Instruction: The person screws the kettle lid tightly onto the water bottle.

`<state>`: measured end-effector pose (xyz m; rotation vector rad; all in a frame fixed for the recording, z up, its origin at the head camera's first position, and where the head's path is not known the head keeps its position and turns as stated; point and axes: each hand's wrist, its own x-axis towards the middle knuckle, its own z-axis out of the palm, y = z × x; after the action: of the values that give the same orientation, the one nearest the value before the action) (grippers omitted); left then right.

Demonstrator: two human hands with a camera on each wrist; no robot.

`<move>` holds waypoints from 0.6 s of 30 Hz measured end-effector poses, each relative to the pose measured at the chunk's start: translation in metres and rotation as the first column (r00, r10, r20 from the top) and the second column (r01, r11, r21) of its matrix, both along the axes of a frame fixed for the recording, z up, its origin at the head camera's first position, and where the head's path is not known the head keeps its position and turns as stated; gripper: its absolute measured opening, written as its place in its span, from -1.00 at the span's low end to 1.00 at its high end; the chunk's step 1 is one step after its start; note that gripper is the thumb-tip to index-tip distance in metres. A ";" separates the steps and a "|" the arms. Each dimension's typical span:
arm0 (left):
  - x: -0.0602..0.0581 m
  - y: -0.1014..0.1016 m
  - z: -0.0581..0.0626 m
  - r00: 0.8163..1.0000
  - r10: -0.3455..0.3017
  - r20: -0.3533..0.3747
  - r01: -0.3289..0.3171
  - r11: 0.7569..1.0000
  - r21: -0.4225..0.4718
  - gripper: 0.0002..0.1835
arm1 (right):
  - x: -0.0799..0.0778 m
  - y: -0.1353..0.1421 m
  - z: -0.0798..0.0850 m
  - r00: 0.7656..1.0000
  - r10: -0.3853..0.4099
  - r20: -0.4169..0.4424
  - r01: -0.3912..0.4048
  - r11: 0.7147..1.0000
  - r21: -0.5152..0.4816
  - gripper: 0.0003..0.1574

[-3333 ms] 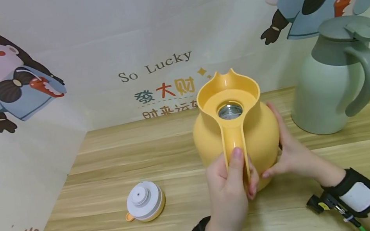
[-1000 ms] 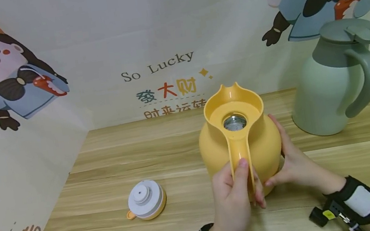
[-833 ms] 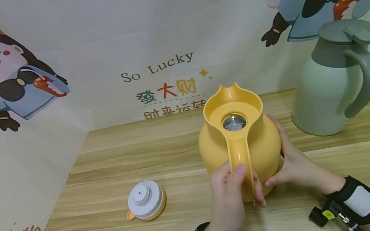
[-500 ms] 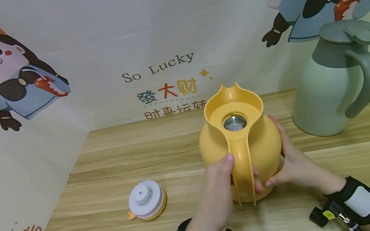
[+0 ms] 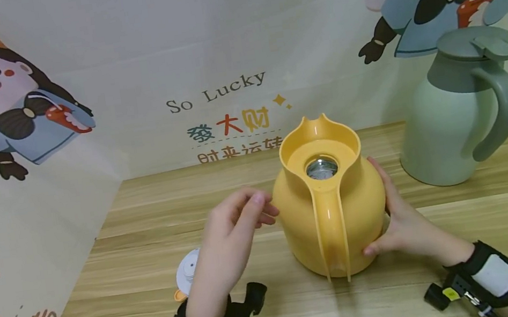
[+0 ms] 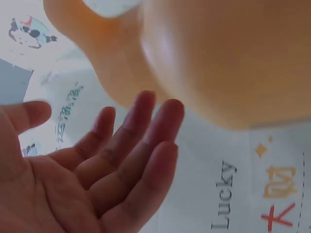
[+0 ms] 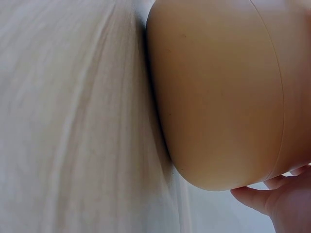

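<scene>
A yellow thermos jug (image 5: 360, 203) stands upright on the wooden table, its top uncovered and a shiny round mouth showing inside the collar. My right hand (image 5: 404, 218) holds the jug's right side, thumb toward the front and fingers reaching behind. The right wrist view shows the jug (image 7: 218, 97) with its base on the table and the fingertips of that hand (image 7: 286, 201) at its side. Left of the jug my left hand (image 5: 232, 232) is in the air, holding nothing. Its relaxed fingers appear near the jug's wall (image 6: 218, 58) in the left wrist view.
A white and yellow lid (image 5: 186, 273) lies on the table, partly hidden behind the left forearm. A green thermos jug (image 5: 449, 125) with its lid on stands at the back right. A printed backdrop (image 5: 133, 61) rises behind the table (image 5: 118, 264).
My left hand has let go of the yellow thermos jug's handle and moved left, now covering part of the lid. Earlier, the jug shifted slightly toward me. The right hand keeps its hold.
</scene>
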<state>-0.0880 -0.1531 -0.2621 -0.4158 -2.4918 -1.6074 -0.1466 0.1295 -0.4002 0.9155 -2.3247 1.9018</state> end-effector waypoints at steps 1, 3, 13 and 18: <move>-0.001 -0.004 0.000 1.000 0.023 0.002 -0.023 0.999 -0.039 -0.71 | 0.000 0.000 0.000 1.000 0.002 -0.001 -0.002 1.000 -0.001 0.88; -0.005 -0.011 -0.001 0.997 0.071 0.007 -0.070 0.990 -0.120 -0.74 | 0.000 0.001 0.000 1.000 0.003 -0.005 -0.003 1.000 0.000 0.87; -0.023 -0.049 -0.028 0.982 0.180 0.062 -0.125 0.856 -0.502 -0.43 | -0.001 0.000 0.002 1.000 0.021 -0.015 -0.021 1.000 0.002 0.84; -0.026 -0.063 -0.042 0.946 0.265 0.185 -0.085 0.757 -0.648 -0.19 | 0.000 0.000 0.003 0.999 0.032 -0.030 -0.032 0.999 0.009 0.84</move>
<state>-0.1143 -0.2160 -0.3037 -0.0100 -3.1331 -0.7403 -0.1465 0.1300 -0.3977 0.9811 -2.3177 1.8776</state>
